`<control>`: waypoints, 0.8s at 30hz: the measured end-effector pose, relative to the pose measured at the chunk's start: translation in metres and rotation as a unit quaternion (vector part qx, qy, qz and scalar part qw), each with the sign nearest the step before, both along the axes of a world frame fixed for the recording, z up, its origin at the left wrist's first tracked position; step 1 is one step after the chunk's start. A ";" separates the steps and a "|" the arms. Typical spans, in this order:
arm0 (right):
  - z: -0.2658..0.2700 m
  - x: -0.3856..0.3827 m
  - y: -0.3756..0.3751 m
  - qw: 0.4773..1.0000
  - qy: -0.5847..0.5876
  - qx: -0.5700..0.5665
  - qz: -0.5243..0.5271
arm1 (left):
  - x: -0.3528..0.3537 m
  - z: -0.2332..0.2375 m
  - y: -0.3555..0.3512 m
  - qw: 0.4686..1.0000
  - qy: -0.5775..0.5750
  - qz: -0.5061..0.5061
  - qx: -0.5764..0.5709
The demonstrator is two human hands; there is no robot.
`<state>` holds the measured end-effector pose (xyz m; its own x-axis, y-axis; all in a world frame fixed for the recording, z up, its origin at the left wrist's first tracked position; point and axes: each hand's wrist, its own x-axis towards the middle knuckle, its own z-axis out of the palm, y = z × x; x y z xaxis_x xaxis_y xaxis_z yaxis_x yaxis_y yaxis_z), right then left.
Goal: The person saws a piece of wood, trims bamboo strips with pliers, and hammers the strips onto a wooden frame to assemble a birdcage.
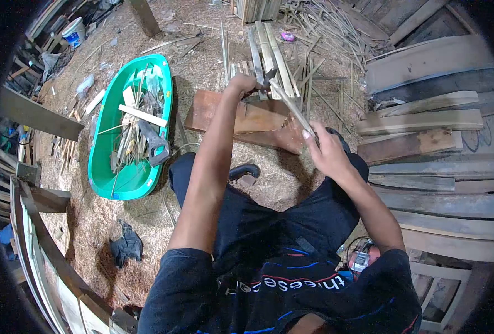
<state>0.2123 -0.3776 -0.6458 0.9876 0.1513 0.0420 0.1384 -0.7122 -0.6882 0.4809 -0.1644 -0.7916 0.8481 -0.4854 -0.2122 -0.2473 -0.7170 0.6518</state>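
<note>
My left hand [244, 84] is closed around the handle of a dark-bladed tool [269, 77], whose exact kind I cannot make out. The blade meets the far end of a thin wooden strip [290, 104]. My right hand [326, 146] grips the near end of that strip, which slants up and to the left. Below both hands lies a reddish-brown wooden block [258, 118] on the ground in front of my knees. Several long pale strips [266, 50] lie just beyond the block.
At the left, a green tub [130, 186] holds wood scraps and a handsaw [153, 146]. Planks [425, 122] are laid along the right side. A wooden post [143, 19] stands at the upper left. Shavings cover the ground. A black curved object [244, 170] lies between my legs.
</note>
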 end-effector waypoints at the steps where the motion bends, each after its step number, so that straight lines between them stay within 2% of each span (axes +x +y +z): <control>1: -0.006 -0.003 0.000 1.000 -0.010 0.017 -0.007 | 0.006 -0.002 -0.001 1.000 -0.001 -0.021 0.012; 2: -0.014 -0.004 -0.001 0.999 -0.028 0.015 -0.004 | 0.010 -0.005 0.000 0.999 -0.002 -0.041 0.024; 5: -0.023 -0.001 -0.001 0.998 -0.055 0.013 0.010 | 0.003 -0.005 -0.002 0.993 0.070 0.097 -0.018; 7: -0.019 -0.003 0.002 0.999 -0.029 0.019 0.007 | 0.000 -0.003 -0.001 0.990 0.096 0.094 -0.036; 8: -0.024 -0.003 0.001 0.997 -0.072 0.018 0.014 | 0.000 -0.001 -0.001 0.989 0.109 0.093 -0.047; 10: -0.036 -0.001 0.001 0.987 -0.156 0.018 0.030 | -0.017 0.030 -0.001 0.994 0.075 0.077 0.003; 13: -0.036 -0.003 -0.001 0.996 -0.088 -0.013 0.026 | -0.019 0.029 -0.003 0.992 0.057 0.111 0.011; 14: -0.034 -0.003 -0.001 0.993 -0.117 0.000 0.023 | -0.018 0.026 -0.004 0.989 0.057 0.133 0.001; 16: -0.025 -0.003 0.004 0.985 -0.171 0.029 0.019 | -0.021 0.029 -0.003 0.989 0.077 0.127 -0.019; 17: -0.028 -0.004 0.003 0.992 -0.127 0.007 0.019 | -0.023 0.031 -0.002 0.988 0.087 0.124 -0.028; 19: -0.034 -0.003 0.001 0.998 -0.040 -0.038 0.018 | -0.024 0.040 -0.002 0.996 0.047 0.070 0.024; 20: -0.033 -0.003 0.000 0.998 -0.061 -0.022 0.015 | -0.023 0.044 -0.002 0.998 0.026 0.042 0.049; 24: -0.030 -0.002 0.008 0.987 -0.158 0.014 0.006 | -0.022 0.034 0.000 0.998 0.053 0.045 0.004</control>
<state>0.2100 -0.3692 -0.6758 0.9224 0.1575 0.3526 0.3582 -0.6903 -0.6286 0.4591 -0.1645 -0.7575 0.8608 -0.4055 -0.3074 -0.1106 -0.7388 0.6648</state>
